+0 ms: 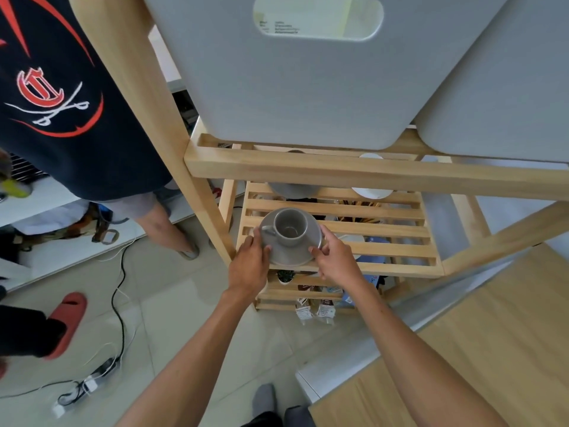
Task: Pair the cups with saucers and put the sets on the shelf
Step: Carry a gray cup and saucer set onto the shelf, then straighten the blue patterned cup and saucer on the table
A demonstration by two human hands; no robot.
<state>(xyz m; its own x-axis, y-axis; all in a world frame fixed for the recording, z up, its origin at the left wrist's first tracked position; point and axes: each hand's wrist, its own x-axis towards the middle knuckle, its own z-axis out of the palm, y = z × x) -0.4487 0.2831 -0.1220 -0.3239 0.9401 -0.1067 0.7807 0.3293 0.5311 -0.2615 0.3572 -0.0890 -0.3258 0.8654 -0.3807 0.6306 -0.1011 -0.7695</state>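
**Grey set held at the slatted shelf**

Fingers (317,251) of the right hand (337,257) and the left hand (249,263) were closed on opposite edges of a round grey ceramic saucer (292,255). A grey ceramic cup (289,226) was carried upright on it, over the front left of the pale wooden slatted shelf (385,231).

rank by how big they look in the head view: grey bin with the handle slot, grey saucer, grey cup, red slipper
1. grey bin, though it sits nearest the camera
2. grey saucer and red slipper look about alike; depth differs, so no ranking
3. grey cup
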